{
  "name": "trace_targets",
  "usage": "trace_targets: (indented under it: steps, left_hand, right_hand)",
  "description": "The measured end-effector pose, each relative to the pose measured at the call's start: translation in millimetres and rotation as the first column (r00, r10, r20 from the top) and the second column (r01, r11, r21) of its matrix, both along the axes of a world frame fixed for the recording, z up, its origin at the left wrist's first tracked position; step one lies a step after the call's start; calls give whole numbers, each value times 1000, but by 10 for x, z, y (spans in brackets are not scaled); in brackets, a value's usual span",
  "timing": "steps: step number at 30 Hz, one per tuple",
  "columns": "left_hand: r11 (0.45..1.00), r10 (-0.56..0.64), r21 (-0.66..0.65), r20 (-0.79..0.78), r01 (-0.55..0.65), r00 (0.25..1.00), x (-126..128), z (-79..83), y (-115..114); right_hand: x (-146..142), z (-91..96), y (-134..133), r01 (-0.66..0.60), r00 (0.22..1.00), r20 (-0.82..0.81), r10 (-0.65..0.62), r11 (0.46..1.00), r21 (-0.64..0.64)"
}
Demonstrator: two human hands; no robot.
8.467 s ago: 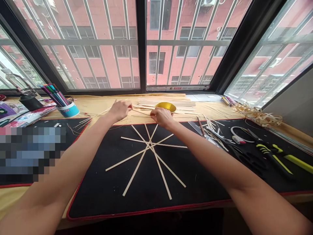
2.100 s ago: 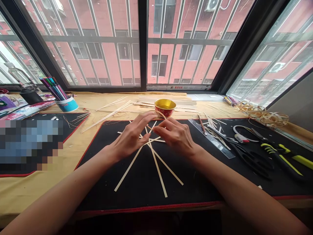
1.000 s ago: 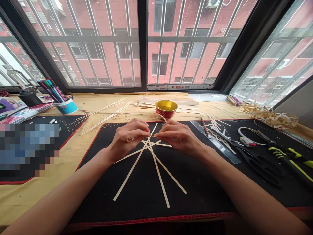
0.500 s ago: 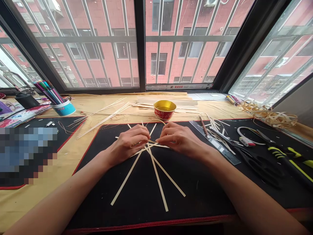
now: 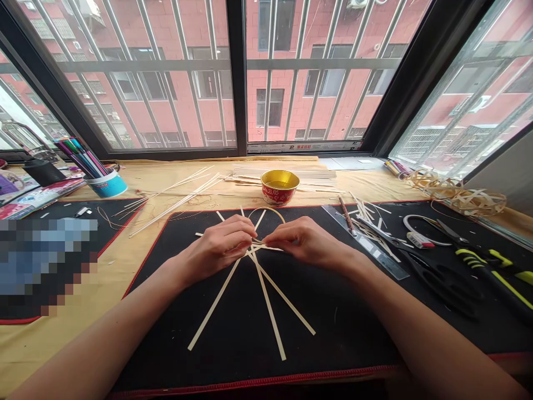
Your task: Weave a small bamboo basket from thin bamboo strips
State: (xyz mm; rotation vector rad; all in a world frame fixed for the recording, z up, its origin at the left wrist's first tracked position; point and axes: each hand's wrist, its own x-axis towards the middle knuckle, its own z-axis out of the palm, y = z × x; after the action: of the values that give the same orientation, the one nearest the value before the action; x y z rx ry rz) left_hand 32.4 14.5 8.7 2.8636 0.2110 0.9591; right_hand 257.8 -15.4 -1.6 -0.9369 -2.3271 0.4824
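Several flat bamboo strips lie crossed in a star on a black mat. Both hands meet over the star's centre. My left hand is closed, its fingertips pinched at the crossing point. My right hand is also closed, pinching a thin bamboo strand that arcs up in a loop behind the fingers. A red bowl with a yellow inside stands just beyond the hands.
Loose thin strips lie at the back left, near a cup of coloured pens. A ruler, black scissors and green-handled pliers lie on the right. Coiled bamboo sits by the right window.
Both hands came back from the far strips to the star's centre with a thin strand. In the last second the strand has bent into a loop behind the fingers.
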Motion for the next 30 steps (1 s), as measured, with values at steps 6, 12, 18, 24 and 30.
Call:
trace_targets:
  steps: [6, 12, 18, 24, 30]
  left_hand:
    - [1000, -3, -22, 13, 3, 1000, -17, -6, 17]
    - [998, 2, -56, -17, -3, 1000, -6, -38, 15]
    - [997, 51, -65, -2, -51, 999, -15, -75, 41]
    - [995, 84, -52, 14, -83, 996, -15, -41, 24]
    - [995, 88, -50, 22, -87, 996, -11, -42, 26]
  right_hand:
    - [10, 7, -2, -22, 996, -85, 19, 999, -38]
    - [12, -3, 3, -27, 997, -75, 25, 999, -25]
    - [14, 0, -8, -51, 999, 18, 49, 995, 90]
    - [-22, -73, 0, -25, 986, 164, -29, 948, 318]
    - [0, -115, 22, -12, 970, 219, -106, 880, 475]
